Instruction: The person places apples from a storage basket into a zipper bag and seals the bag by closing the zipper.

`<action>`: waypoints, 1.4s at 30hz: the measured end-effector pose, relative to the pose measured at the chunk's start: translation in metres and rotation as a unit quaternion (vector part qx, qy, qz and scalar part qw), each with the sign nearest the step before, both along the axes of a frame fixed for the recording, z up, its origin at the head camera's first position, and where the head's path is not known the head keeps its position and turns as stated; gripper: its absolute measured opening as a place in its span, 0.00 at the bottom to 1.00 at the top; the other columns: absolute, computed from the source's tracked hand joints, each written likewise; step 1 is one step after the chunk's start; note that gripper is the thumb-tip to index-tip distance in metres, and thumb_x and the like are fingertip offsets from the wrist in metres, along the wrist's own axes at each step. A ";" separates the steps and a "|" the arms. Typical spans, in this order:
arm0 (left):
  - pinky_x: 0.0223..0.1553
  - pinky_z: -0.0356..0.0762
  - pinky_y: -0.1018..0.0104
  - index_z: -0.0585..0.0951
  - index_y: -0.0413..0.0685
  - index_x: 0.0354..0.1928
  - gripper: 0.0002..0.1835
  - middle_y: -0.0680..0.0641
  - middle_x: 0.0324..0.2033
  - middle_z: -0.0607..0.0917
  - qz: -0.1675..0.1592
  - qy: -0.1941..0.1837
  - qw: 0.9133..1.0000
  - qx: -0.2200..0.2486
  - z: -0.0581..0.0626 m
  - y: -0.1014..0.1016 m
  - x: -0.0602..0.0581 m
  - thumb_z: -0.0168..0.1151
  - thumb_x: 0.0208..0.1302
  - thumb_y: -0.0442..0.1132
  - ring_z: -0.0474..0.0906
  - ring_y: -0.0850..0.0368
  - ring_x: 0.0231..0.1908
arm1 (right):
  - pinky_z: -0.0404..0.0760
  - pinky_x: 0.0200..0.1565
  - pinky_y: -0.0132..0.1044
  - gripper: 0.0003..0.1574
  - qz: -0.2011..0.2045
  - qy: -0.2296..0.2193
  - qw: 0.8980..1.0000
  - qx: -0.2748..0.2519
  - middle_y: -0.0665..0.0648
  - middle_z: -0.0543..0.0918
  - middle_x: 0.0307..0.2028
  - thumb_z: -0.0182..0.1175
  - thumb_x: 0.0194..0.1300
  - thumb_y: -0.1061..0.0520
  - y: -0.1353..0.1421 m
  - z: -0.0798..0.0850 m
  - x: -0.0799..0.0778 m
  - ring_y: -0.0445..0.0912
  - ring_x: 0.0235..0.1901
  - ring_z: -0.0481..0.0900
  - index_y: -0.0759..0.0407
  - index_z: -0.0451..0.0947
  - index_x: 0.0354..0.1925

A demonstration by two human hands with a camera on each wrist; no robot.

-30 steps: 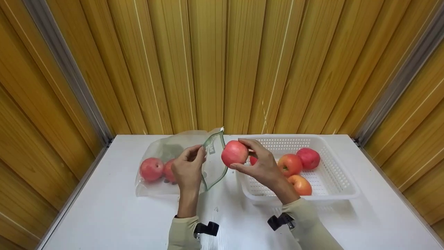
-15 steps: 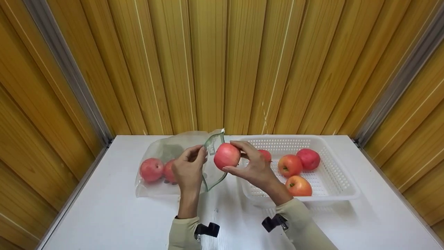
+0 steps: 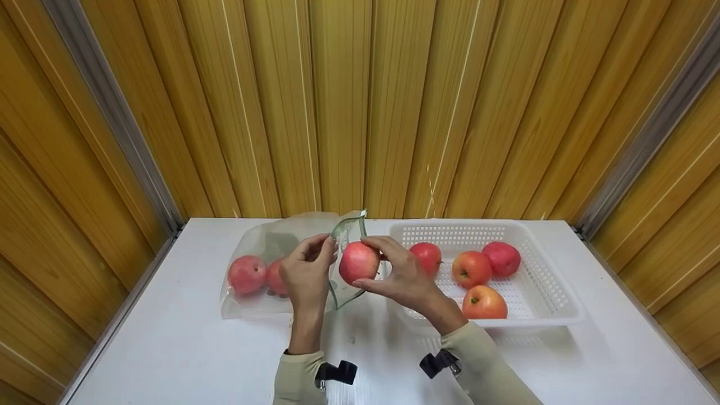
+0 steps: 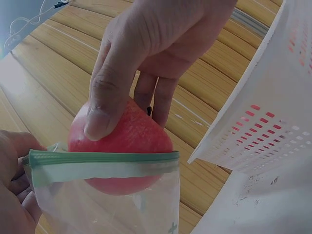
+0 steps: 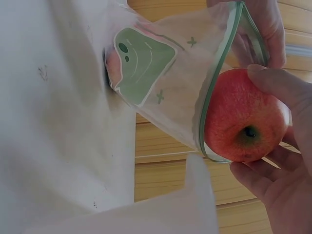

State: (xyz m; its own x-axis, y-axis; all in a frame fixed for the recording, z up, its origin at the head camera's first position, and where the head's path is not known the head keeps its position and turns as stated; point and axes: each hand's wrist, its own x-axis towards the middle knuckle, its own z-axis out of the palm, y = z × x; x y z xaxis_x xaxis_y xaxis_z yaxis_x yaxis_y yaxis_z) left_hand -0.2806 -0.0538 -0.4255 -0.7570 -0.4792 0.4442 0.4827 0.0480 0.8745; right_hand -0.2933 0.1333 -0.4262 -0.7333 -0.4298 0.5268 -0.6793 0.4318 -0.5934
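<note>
Between thumb and fingers, my right hand (image 3: 408,275) grips a red apple (image 3: 359,263) at the mouth of a clear zip bag (image 3: 253,239). In the left wrist view the lower part of this apple (image 4: 122,134) shows through the plastic, below the green zip rim (image 4: 105,157). My left hand (image 3: 306,273) pinches the bag's edge near the top of the opening. Inside the bag, toward its far left end, lie two red apples (image 3: 246,274), the second partly hidden by the left hand. A green printed patch (image 5: 144,63) marks the bag in the right wrist view.
Right of the bag stands a white perforated basket (image 3: 554,281) with several apples (image 3: 471,269) in it. Both rest on a white table (image 3: 169,343). Yellow wood-look panels (image 3: 337,112) rise behind and at both sides.
My right hand has carried the apple left and slightly down, from beside the bag into its opening. The left hand keeps its pinch on the edge in nearly the same place.
</note>
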 end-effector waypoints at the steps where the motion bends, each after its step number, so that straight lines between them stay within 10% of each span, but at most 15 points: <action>1: 0.34 0.88 0.65 0.92 0.37 0.40 0.04 0.43 0.33 0.92 -0.001 -0.001 1.000 0.001 0.000 0.000 0.000 0.75 0.65 0.31 0.91 0.50 0.32 | 0.84 0.58 0.43 0.48 0.000 -0.005 1.000 0.006 0.58 0.80 0.63 0.84 0.56 0.52 0.000 0.000 0.000 0.49 0.58 0.82 0.63 0.75 0.69; 42: 0.31 0.88 0.64 0.92 0.37 0.40 0.04 0.41 0.33 0.92 -0.005 -0.011 1.000 0.025 0.005 0.000 0.002 0.75 0.64 0.29 0.91 0.49 0.31 | 0.84 0.58 0.52 0.31 0.004 -0.007 1.000 0.013 0.62 0.85 0.58 0.76 0.65 0.61 0.020 -0.009 -0.001 0.58 0.58 0.84 0.66 0.79 0.63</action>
State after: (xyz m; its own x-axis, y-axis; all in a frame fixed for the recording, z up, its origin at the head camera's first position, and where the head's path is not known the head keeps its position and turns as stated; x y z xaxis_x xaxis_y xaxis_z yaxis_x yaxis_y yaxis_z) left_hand -0.2783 -0.0538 -0.4201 -0.7716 -0.4923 0.4028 0.4627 0.0000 0.8865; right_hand -0.2940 0.1530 -0.4347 -0.7367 -0.4493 0.5054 -0.6749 0.4415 -0.5913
